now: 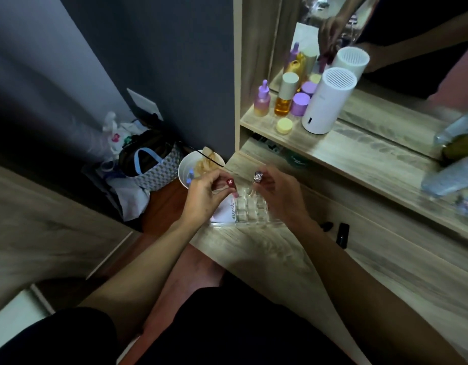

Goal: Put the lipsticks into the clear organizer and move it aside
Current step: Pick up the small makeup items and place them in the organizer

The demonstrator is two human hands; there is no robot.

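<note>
The clear organizer [250,206], a grid of small square cells, sits on the wooden desk near its left end. My left hand [205,193] holds a lipstick with a red end cap [230,182] just above the organizer's left side. My right hand [279,193] grips a silver-capped lipstick [257,177] upright over the organizer's far cells. Two dark lipsticks lie on the desk to the right, one short [327,226] and one longer [342,234]. The cells I can see look empty.
A shelf above the desk holds purple and amber bottles [282,97], a yellow jar [284,126] and a white cylinder device [325,101] before a mirror. Plastic bottles [451,164] lie at right. A white bin [194,168] and a bag [151,162] stand on the floor at left.
</note>
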